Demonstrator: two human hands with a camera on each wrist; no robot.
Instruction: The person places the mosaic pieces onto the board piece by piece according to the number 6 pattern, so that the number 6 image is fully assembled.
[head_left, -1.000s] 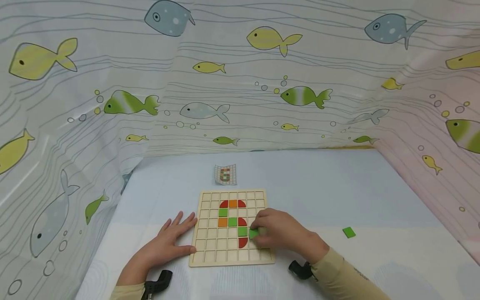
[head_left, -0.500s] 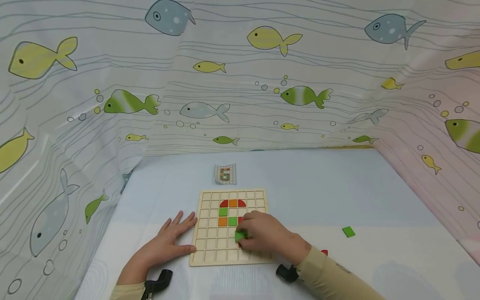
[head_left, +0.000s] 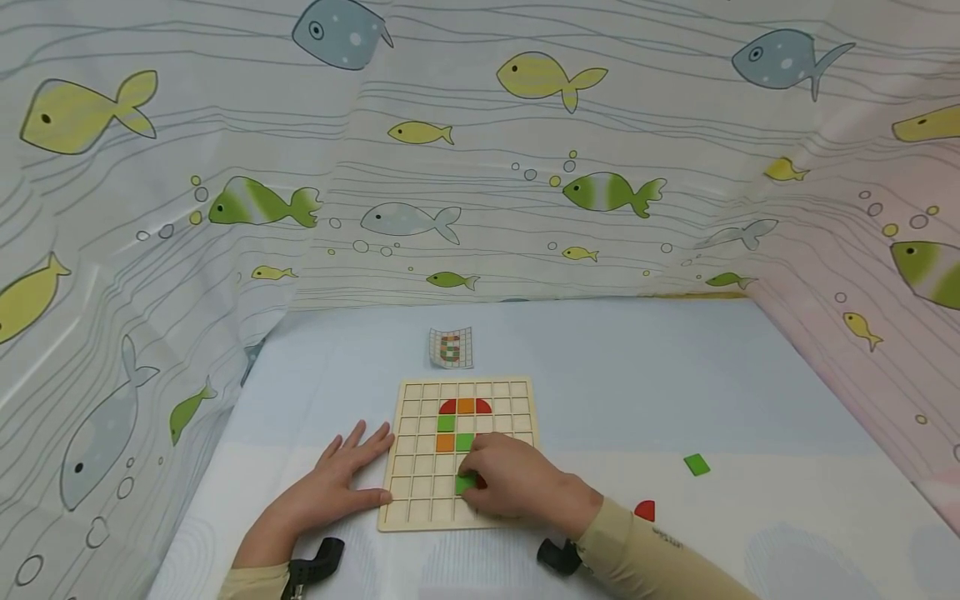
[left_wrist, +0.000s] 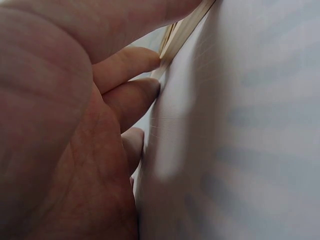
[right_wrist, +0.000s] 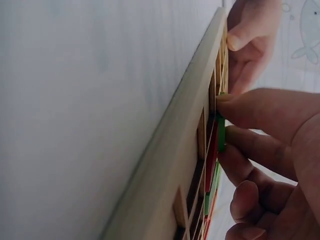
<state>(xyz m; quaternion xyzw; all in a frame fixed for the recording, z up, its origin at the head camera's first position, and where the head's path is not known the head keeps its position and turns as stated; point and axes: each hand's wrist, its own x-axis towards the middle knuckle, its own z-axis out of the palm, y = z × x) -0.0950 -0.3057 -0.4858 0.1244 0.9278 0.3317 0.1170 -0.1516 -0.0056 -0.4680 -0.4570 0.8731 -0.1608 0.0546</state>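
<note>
In the head view, a wooden grid board (head_left: pixel 420 512) lies on the table with red, orange and green pieces set in its cells. My right hand (head_left: pixel 510 477) pinches a green square tile (head_left: pixel 465 484) low over the board's middle, left of a red piece mostly covered by the fingers. The right wrist view has that tile edge-on between thumb and fingers, at the board's surface; whether it sits down in a cell, I cannot tell. With fingers spread, my left hand (head_left: pixel 337 483) touches the board's left edge; its thumb rests near the lower left corner.
Behind the board lies a small card (head_left: pixel 451 348) printed with a coloured grid pattern. To the right are a loose green tile (head_left: pixel 697 464) and a red rounded piece (head_left: pixel 645 510) beside the right sleeve. A fish-patterned sheet (head_left: pixel 480 183) hangs around the table.
My right hand has moved left across the board, carrying the green tile from the right-hand cells to the middle. The red piece by the sleeve has come into sight. My left hand has stayed put.
</note>
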